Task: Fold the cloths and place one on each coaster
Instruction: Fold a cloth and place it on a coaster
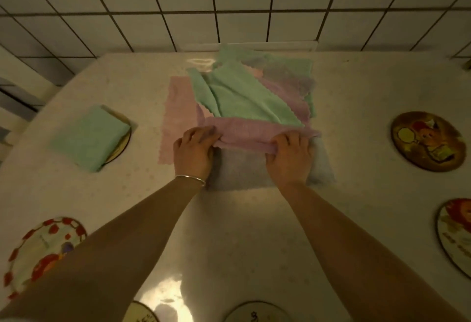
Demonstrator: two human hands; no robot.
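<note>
A heap of green, pink and purple cloths lies at the back middle of the table. My left hand and my right hand both pinch the near edge of a purple cloth, lifted over a grey-blue cloth that lies flat beneath. A folded green cloth sits on a round coaster at the left. Bare coasters lie at the right, the far right, the near left and the near edge.
A pale speckled table meets a white tiled wall behind the heap. A flat pink cloth sticks out to the left of the heap. Part of another coaster shows at the bottom edge.
</note>
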